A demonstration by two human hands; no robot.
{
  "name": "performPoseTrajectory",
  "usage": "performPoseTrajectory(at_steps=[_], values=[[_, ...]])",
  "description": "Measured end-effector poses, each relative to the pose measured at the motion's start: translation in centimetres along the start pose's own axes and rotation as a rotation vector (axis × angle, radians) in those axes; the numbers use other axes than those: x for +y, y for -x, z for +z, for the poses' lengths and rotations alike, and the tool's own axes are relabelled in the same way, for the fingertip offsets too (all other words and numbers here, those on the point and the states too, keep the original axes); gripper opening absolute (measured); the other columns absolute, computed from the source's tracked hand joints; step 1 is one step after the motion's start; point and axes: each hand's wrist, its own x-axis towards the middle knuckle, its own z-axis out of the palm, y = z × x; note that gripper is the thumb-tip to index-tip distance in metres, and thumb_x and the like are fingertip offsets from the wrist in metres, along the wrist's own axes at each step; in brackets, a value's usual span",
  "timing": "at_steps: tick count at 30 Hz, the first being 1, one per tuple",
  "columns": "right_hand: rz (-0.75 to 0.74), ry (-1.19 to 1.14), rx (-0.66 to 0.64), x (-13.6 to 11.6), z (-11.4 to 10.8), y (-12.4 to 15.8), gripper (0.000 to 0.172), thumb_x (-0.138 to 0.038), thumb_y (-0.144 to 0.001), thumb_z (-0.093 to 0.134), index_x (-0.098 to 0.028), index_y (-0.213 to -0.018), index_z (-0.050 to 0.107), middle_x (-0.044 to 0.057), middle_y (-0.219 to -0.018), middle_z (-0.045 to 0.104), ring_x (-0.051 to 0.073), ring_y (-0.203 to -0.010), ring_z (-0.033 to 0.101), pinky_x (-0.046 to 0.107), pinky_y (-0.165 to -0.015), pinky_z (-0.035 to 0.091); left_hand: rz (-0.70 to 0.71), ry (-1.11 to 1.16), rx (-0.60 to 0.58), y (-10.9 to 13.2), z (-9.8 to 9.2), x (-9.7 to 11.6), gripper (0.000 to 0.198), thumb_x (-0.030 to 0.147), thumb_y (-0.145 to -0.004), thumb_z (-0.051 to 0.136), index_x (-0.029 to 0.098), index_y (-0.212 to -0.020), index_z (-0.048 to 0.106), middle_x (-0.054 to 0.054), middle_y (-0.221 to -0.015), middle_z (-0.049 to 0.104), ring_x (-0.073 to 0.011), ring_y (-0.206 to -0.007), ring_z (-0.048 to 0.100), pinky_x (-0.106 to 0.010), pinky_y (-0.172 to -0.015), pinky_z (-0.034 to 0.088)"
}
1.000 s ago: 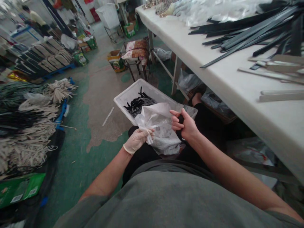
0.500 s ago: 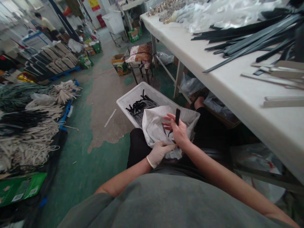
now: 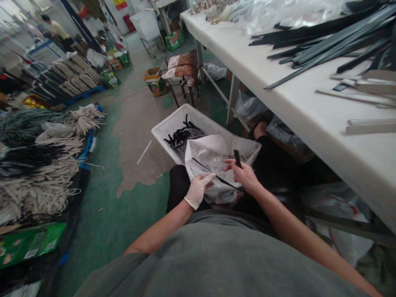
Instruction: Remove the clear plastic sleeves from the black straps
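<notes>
My left hand (image 3: 198,189), in a white glove, pinches a thin black strip (image 3: 213,175) that runs across a crumpled clear plastic bag (image 3: 213,159) on my lap. My bare right hand (image 3: 243,175) is closed round the other end of the black strip, whose tip sticks up above my fingers. The bag rests against a white plastic bin (image 3: 168,126) that holds several short black strips (image 3: 182,135).
A long white table (image 3: 293,103) on the right carries long black strips (image 3: 321,39), grey flat bars and clear bags. Bundles of cords (image 3: 40,165) lie on the green floor at left. A stool (image 3: 182,74), boxes and a distant person (image 3: 54,27) stand beyond.
My left hand has moved up from under the bag and taken hold of a thin black strip. My right hand has shifted slightly lower and right, still holding its strip.
</notes>
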Motion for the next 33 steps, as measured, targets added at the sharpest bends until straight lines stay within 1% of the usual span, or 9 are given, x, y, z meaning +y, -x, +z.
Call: performPoseTrajectory(at_steps=[2, 4, 9, 13, 16, 22, 26, 30, 33], values=[[-0.118, 0.279, -0.125, -0.4, 0.1, 1.0, 0.029, -0.037, -0.084, 0.059, -0.019, -0.102, 0.071, 0.007, -0.099, 0.072, 0.015, -0.067, 0.063, 0.028, -0.064, 0.051, 0.025, -0.024, -0.009, 0.0, -0.1, 0.2, 0.036, 0.038, -0.061, 0.085, 0.013, -0.085, 0.077, -0.009, -0.089, 0.073, -0.0173, -0.080, 0.064, -0.027, -0.072, 0.050], [-0.199, 0.553, -0.274, -0.8, 0.7, 2.2, 0.033, -0.035, -0.089, 0.051, -0.019, -0.112, 0.069, 0.008, -0.109, 0.071, 0.021, -0.093, 0.067, 0.032, -0.082, 0.050, 0.021, -0.023, -0.005, -0.1, 0.0, 0.2, 0.037, 0.039, -0.059, 0.086, 0.013, -0.083, 0.076, -0.007, -0.084, 0.072, -0.0156, -0.076, 0.063, -0.026, -0.071, 0.050], [-0.076, 0.925, -0.362, -2.2, 2.3, 4.2, 0.040, -0.029, -0.091, 0.047, -0.023, -0.129, 0.059, 0.001, -0.071, 0.070, 0.019, -0.065, 0.066, 0.026, -0.062, 0.045, 0.063, -0.066, -0.012, -0.2, 0.3, 0.4, 0.035, 0.042, -0.058, 0.086, 0.013, -0.074, 0.074, -0.002, -0.070, 0.069, -0.0120, -0.065, 0.060, -0.024, -0.067, 0.049], [0.033, 0.597, -0.331, -3.8, 1.0, 4.1, 0.027, -0.036, -0.089, 0.048, -0.019, -0.103, 0.064, -0.001, -0.067, 0.064, 0.012, -0.047, 0.055, 0.023, -0.047, 0.038, 0.192, -0.060, 0.059, -0.1, -1.2, 4.0, 0.035, 0.042, -0.064, 0.082, 0.015, -0.086, 0.076, -0.005, -0.085, 0.074, -0.0169, -0.080, 0.067, -0.029, -0.079, 0.050], [0.121, 0.177, -0.241, -4.9, 0.6, 3.8, 0.039, -0.052, -0.086, 0.052, -0.016, -0.098, 0.061, -0.003, -0.060, 0.056, 0.008, -0.041, 0.045, 0.021, -0.040, 0.031, 0.365, -0.129, 0.113, 0.9, -2.8, 7.6, 0.028, 0.038, -0.069, 0.077, 0.016, -0.086, 0.077, -0.007, -0.093, 0.075, -0.0191, -0.092, 0.067, -0.030, -0.088, 0.048], [0.129, 0.216, -0.351, -4.1, 6.3, 4.6, 0.052, -0.056, -0.076, 0.063, -0.012, -0.105, 0.065, -0.007, -0.048, 0.047, 0.007, -0.038, 0.034, 0.021, -0.038, 0.023, 0.559, -0.407, 0.159, 3.9, -3.2, 8.2, 0.015, 0.029, -0.075, 0.072, 0.018, -0.083, 0.077, -0.005, -0.095, 0.075, -0.0193, -0.097, 0.066, -0.031, -0.098, 0.043], [0.024, 0.377, -0.367, -2.4, 9.1, 4.8, 0.041, -0.054, -0.071, 0.066, -0.015, -0.084, 0.066, -0.005, -0.048, 0.050, 0.009, -0.042, 0.040, 0.022, -0.041, 0.029, 0.394, -0.205, 0.145, 4.5, -3.6, 5.7, 0.016, 0.029, -0.074, 0.072, 0.016, -0.084, 0.076, -0.005, -0.089, 0.074, -0.0199, -0.089, 0.067, -0.033, -0.090, 0.047], [-0.041, 0.498, -0.423, -1.9, 8.6, 4.2, 0.039, -0.055, -0.079, 0.057, -0.017, -0.076, 0.064, -0.004, -0.048, 0.051, 0.010, -0.043, 0.042, 0.023, -0.045, 0.033, 0.028, 0.243, -0.002, 4.4, -4.7, 4.3, 0.018, 0.030, -0.074, 0.069, 0.015, -0.083, 0.074, -0.007, -0.091, 0.074, -0.0208, -0.089, 0.067, -0.035, -0.087, 0.050], [-0.064, 0.571, -0.432, -1.9, 7.9, 4.0, 0.037, -0.052, -0.083, 0.053, -0.017, -0.079, 0.065, -0.003, -0.048, 0.054, 0.011, -0.044, 0.046, 0.023, -0.047, 0.035, -0.094, 0.301, -0.083, 4.5, -4.8, 3.6, 0.024, 0.034, -0.078, 0.067, 0.015, -0.092, 0.074, -0.009, -0.101, 0.073, -0.0205, -0.095, 0.066, -0.033, -0.087, 0.050]])
